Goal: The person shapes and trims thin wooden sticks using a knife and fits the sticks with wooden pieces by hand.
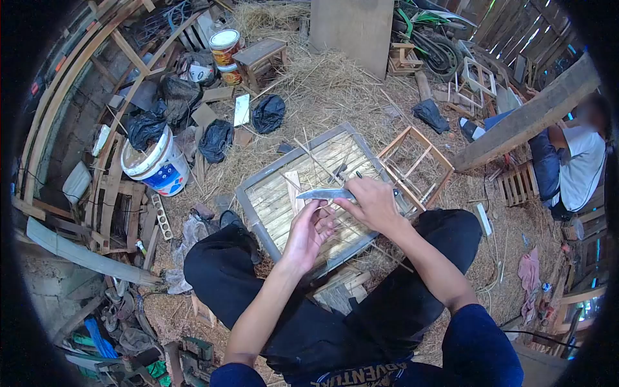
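Note:
My right hand (374, 203) is wrapped round the handle of a knife (322, 193), whose broad blade points left. Just under the blade is my left hand (306, 235), palm turned up, with thumb and forefinger drawn together near the edge and the other fingers loosely curled. Whatever lies in that pinch is too thin or hidden to make out. Below both hands is a low slatted panel (261, 222) with a grey frame. Thin sticks (313, 155) and a flat pale strip of wood (294, 187) lie on it, with small dark tools (338, 171) beside the knife.
A wooden frame (412, 169) stands at the panel's right. Leftward are a white bucket (151, 164), black plastic bags (216, 140) and a small bench (260, 55). Straw (329, 80) covers the floor. Another person (574, 161) sits at right behind a slanted beam (529, 119).

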Available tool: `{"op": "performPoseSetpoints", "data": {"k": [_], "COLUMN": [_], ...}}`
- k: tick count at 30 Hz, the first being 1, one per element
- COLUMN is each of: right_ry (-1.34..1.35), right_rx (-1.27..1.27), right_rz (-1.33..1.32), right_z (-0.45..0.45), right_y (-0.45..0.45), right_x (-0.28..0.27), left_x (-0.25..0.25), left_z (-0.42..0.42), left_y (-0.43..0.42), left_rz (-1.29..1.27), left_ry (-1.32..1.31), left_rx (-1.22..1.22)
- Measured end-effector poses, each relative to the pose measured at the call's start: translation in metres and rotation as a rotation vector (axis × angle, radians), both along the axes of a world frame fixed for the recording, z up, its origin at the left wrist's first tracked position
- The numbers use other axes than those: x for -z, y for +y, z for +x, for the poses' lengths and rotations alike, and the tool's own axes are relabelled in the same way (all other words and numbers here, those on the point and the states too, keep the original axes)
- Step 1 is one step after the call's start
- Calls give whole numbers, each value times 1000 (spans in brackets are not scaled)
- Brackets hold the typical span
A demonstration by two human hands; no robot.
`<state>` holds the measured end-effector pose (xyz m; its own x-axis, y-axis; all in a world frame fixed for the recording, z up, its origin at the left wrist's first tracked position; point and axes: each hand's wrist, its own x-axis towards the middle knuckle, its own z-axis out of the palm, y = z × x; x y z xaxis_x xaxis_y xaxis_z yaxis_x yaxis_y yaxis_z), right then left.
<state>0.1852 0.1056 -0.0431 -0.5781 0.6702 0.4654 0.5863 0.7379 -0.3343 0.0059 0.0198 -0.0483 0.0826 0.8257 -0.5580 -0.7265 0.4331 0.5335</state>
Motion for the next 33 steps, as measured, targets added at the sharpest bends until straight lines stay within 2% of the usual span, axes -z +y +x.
{"op": "performPoseSetpoints", "data": {"k": [6,9,12,15,21,24,30,33], "right_ry": [90,124,165,262,274,246,277,307], "right_rx": [8,-19,-43,-75,-5,0,56,-40], "right_rz": [-136,-114,-135,-152,-248,-234,-196,-178], "right_z": [1,3,4,3,4,6,6,3], "right_y": [1,0,-1,0,0,0,1,-5], "right_x": [1,-2,-2,2,-1,-11,-8,-4], "left_x": [-5,1,-7,-14,-17,-26,-21,-22], "left_z": [10,9,12,15,10,10,14,12], "left_y": [-4,-7,-8,-9,-9,-8,-10,-11], "left_rz": [97,236,257,284,310,245,273,317], "left_ry": [134,190,291,292,324,172,206,212], "left_rx": [-11,48,53,84,106,100,73,71]}}
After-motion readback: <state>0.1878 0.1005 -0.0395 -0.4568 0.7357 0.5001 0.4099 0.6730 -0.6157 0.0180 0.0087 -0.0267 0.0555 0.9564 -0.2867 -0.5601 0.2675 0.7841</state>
